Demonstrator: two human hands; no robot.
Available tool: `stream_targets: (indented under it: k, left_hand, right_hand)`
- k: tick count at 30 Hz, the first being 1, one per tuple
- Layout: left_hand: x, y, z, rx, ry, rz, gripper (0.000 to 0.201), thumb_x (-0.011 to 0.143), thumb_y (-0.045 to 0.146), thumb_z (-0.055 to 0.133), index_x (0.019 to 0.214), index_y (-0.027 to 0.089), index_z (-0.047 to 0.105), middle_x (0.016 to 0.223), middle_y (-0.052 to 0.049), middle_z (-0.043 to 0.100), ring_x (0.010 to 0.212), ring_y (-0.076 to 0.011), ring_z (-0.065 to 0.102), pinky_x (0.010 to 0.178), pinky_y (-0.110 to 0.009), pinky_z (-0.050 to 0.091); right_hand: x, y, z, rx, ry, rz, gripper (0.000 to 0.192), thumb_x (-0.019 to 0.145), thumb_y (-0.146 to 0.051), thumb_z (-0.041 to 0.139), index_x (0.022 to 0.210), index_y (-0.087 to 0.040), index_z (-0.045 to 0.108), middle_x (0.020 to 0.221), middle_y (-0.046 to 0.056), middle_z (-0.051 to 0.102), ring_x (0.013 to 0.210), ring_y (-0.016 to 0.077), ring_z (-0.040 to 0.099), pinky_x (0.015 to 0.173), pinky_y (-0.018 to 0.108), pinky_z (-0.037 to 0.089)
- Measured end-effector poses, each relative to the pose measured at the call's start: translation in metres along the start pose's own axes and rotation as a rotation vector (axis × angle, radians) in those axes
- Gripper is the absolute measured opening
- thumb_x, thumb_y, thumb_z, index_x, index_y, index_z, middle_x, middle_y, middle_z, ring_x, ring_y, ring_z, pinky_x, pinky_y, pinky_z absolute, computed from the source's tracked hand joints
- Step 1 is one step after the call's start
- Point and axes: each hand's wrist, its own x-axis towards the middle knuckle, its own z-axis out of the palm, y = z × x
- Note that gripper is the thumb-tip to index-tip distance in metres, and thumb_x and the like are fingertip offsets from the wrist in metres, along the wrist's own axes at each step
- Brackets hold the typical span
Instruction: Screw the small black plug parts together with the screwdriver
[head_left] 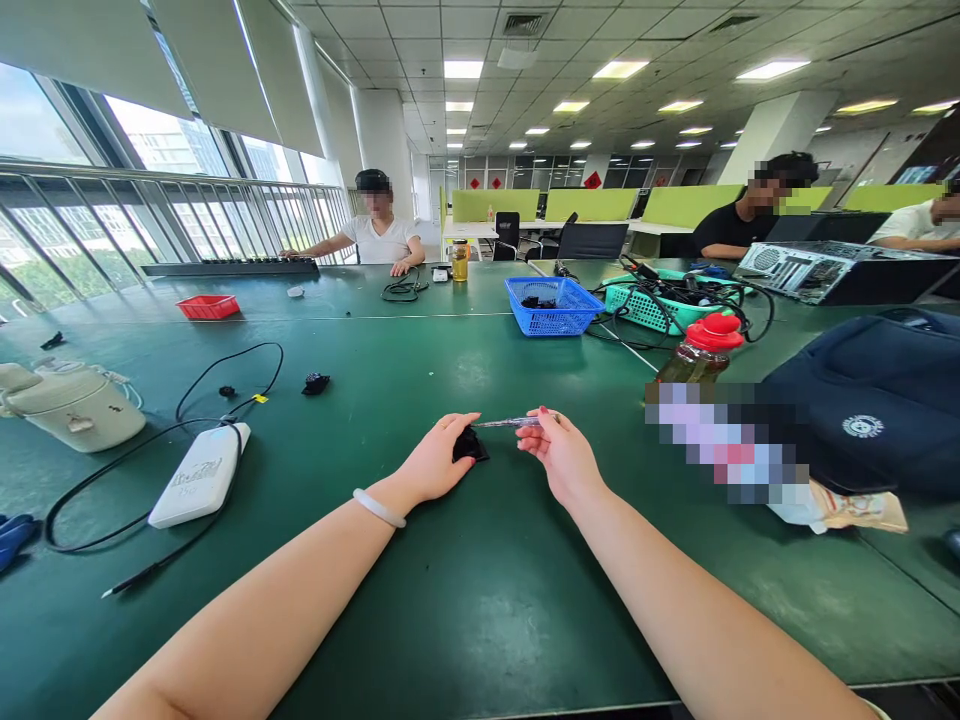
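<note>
My right hand is closed around a slim screwdriver with a clear, purplish handle. Its thin metal shaft points left, level above the green table. My left hand is closed on a small black part at the table's middle, fingers over its top and thumb at its near side. The screwdriver's tip is close to the left fingertips; whether it touches the part I cannot tell. Farther left on the table lies another small black piece, apart from both hands.
A white power bank with a black cable and a cream bottle are at left. Ahead stand a red tray, a blue basket and a green basket of cables. A red-lidded bottle and dark bag are right. Co-workers sit beyond.
</note>
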Motion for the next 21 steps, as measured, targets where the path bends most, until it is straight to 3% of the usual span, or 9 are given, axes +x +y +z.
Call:
stream_targets:
  k: [3, 9, 17, 21]
  left_hand:
    - [0.0, 0.001, 0.0, -0.042, -0.001, -0.012, 0.067, 0.079, 0.014, 0.059, 0.143, 0.023, 0.041, 0.141, -0.011, 0.044, 0.121, -0.0239, 0.053, 0.109, -0.043, 0.043]
    - [-0.002, 0.001, 0.001, -0.125, 0.004, -0.03, 0.068, 0.078, 0.014, 0.06, 0.142, 0.026, 0.042, 0.142, -0.01, 0.04, 0.1, -0.0188, 0.062, 0.101, -0.041, 0.051]
    - [-0.002, -0.002, 0.003, -0.126, -0.037, 0.019, 0.071, 0.078, 0.015, 0.062, 0.145, 0.026, 0.039, 0.122, -0.009, 0.058, 0.105, -0.0218, 0.06, 0.103, -0.046, 0.048]
    - [-0.002, -0.002, 0.003, -0.151, -0.041, 0.032, 0.073, 0.076, 0.014, 0.064, 0.144, 0.026, 0.04, 0.122, -0.009, 0.06, 0.104, -0.0215, 0.061, 0.099, -0.042, 0.05]
  right_hand:
    - [-0.002, -0.002, 0.001, -0.04, 0.016, -0.05, 0.04, 0.071, -0.054, 0.074, 0.084, -0.019, 0.061, 0.064, 0.0, 0.064, 0.052, 0.0124, 0.056, 0.057, 0.029, 0.053]
    - [-0.008, -0.004, 0.003, -0.173, -0.021, -0.284, 0.036, 0.08, -0.057, 0.063, 0.08, -0.021, 0.056, 0.058, -0.006, 0.05, 0.05, 0.0105, 0.046, 0.053, 0.026, 0.045]
    - [-0.02, -0.002, 0.005, -0.663, -0.174, -0.545, 0.028, 0.089, -0.049, 0.053, 0.085, -0.022, 0.061, 0.067, 0.0, 0.06, 0.06, 0.0145, 0.055, 0.058, 0.027, 0.045]
    - [-0.026, -0.005, 0.01, -0.716, -0.235, -0.619, 0.02, 0.087, -0.042, 0.057, 0.089, -0.023, 0.064, 0.078, 0.001, 0.067, 0.066, 0.0158, 0.06, 0.063, 0.027, 0.049]
